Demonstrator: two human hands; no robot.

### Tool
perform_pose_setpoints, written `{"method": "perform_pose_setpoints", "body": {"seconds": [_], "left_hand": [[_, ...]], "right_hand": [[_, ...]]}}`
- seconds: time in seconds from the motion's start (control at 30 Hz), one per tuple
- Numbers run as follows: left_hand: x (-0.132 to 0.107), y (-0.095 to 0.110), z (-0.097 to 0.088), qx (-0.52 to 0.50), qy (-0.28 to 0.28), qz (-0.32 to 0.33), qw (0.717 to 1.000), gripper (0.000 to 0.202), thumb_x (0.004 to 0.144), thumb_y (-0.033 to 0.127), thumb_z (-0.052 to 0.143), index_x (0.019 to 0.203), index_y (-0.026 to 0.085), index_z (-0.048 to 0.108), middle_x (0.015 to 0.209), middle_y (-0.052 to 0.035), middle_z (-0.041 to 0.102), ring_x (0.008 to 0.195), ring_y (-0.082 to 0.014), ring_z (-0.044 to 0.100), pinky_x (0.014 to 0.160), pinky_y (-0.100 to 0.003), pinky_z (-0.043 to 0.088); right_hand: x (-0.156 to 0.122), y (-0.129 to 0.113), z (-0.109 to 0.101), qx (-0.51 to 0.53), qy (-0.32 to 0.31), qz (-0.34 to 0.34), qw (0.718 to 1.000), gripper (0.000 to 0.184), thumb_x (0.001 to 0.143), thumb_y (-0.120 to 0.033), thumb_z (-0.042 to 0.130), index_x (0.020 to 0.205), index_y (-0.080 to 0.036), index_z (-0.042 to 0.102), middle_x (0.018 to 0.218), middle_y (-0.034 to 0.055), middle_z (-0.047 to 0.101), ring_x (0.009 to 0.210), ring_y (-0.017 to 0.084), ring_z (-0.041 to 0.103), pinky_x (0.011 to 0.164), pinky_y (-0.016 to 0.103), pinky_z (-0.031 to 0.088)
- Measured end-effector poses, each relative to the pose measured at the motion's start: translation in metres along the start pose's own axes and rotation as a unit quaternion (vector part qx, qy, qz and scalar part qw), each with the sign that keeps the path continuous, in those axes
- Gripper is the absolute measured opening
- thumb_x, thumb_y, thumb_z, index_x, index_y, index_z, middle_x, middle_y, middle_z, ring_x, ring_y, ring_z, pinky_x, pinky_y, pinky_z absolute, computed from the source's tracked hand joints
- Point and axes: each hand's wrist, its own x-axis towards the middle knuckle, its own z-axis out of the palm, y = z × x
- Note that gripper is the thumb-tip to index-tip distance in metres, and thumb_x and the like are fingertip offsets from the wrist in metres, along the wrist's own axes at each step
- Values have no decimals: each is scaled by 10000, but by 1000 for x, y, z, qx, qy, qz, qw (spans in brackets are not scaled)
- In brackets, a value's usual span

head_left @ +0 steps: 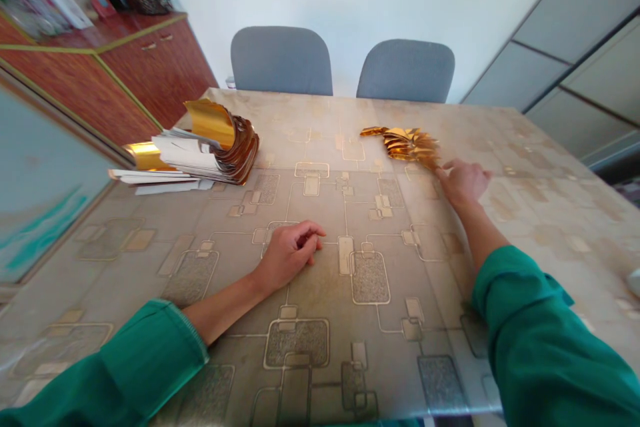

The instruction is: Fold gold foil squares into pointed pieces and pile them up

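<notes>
My left hand (291, 250) rests near the middle of the table, fingers loosely curled in and the thumb against them, with nothing visible in it. On the far right part of the table, my right hand (465, 181) reaches to the near end of a bunch of folded gold foil papers (410, 144). Its fingertips meet the foil there, closed on that end, while the other fingers are curled. One folded gold piece (373, 131) sticks out at the bunch's left. Far left lies a thick stack of gold foil sheets (243, 150) with white backs, bent over and partly curled.
A patterned plastic cloth covers the table (320, 293). Two grey chairs (281, 60) stand at its far side against a white wall. A wooden cabinet (160, 73) with bags and boxes on top is at back left. Grey panels (565, 20) line the right.
</notes>
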Motion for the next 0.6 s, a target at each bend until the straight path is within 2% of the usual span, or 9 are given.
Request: {"method": "perform_pose_setpoints", "body": {"seconds": [0.17,0.4,0.6], "left_hand": [[1,0,-1,-2,0,-4,1000,179,887,232,491,931,165,651,710,13,661,465,-53,581,428,-141,417],[0,0,0,-8,3,-2,1000,176,891,236,496,930,163,651,701,12,658,467,-49,580,430,-135,428],[0,2,-1,-3,-1,-1,1000,180,892,233,491,925,159,651,700,11,655,460,-45,573,416,-131,416]], "right_hand": [[9,3,5,-10,-16,-46,999,180,829,-327,569,853,-208,702,813,123,701,890,296,550,829,440,312],[20,-4,3,-60,9,-101,993,222,850,-239,483,834,-164,691,885,141,701,911,285,525,818,423,283],[26,-9,3,-73,14,-102,992,296,872,-171,412,887,-149,707,846,164,675,909,295,504,793,435,265]]}}
